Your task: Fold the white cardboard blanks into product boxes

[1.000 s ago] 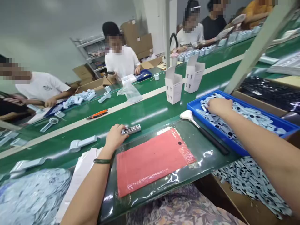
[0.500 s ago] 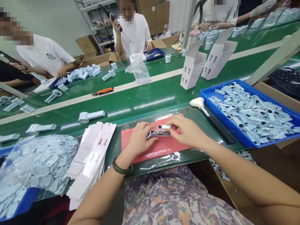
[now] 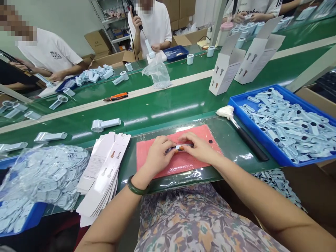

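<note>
Between both hands lies a small light-blue device handle (image 3: 180, 147), low over a pink mat (image 3: 170, 170); the fingers cover most of it. My left hand (image 3: 160, 154) grips its left end, thumb in front and fingers behind. My right hand (image 3: 200, 149) pinches the right part, its thumb and fingertips pressing on the top. Just right of that hand a small black dot (image 3: 210, 141) rests on the mat. Whether the light-blue cover sits flush on the handle is hidden by my fingers.
Right of the mat lies a black-handled mallet (image 3: 249, 141) with a white-wrapped head, beside a blue tray (image 3: 232, 101) of light-blue covers. To the left are flat white cartons (image 3: 105, 175) and a bag of light-blue parts (image 3: 57, 175). Orange pliers (image 3: 119, 96) lie beyond; co-workers sit opposite.
My right hand has brought the light-blue cover with its black dot down onto the handle, where the circuit inside showed before. Both hands have drawn closer together. The black dot on the mat is now visible.
</note>
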The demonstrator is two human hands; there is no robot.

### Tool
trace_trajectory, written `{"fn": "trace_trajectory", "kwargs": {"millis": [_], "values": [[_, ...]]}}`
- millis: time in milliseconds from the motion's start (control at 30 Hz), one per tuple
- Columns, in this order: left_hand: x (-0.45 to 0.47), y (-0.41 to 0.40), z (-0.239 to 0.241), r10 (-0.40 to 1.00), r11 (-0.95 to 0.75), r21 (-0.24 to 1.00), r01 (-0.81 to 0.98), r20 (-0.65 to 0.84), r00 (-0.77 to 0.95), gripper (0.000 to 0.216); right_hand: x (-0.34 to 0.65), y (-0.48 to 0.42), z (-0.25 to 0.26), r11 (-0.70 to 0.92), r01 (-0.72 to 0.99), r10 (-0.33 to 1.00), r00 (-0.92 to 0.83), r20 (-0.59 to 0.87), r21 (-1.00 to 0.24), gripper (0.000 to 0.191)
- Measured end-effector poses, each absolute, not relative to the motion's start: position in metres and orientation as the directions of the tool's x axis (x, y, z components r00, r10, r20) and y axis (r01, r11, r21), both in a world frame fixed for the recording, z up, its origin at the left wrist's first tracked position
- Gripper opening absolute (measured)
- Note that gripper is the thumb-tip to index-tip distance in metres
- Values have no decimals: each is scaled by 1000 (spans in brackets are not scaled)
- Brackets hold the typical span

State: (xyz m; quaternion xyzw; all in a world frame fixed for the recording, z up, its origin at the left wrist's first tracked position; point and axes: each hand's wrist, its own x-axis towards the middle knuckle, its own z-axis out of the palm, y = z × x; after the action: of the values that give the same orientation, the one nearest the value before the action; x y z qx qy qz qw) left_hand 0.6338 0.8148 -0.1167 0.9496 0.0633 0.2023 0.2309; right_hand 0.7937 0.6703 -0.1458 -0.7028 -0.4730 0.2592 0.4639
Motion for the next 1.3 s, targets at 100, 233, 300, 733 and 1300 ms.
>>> {"fn": "trace_trajectory", "kwargs": {"millis": [100,233,300,733,1300], "values": [[623,806,-114,193,-902,431,32,336,922,9,796,664,-150,-118,497,955,293,39,-860,51],[612,790,-117,218,-927,358,111,273,937,24,791,656,-145,-57,668,983,166,73,-742,39],[613,784,-119,253,-924,353,149,269,929,22,786,655,-144,-61,685,976,194,100,-726,35],[618,784,-123,298,-915,358,185,293,909,17,778,655,-144,-80,756,974,198,110,-649,39],[620,791,-102,149,-970,220,108,178,973,23,772,652,-146,-62,761,959,226,174,-646,43]]}}
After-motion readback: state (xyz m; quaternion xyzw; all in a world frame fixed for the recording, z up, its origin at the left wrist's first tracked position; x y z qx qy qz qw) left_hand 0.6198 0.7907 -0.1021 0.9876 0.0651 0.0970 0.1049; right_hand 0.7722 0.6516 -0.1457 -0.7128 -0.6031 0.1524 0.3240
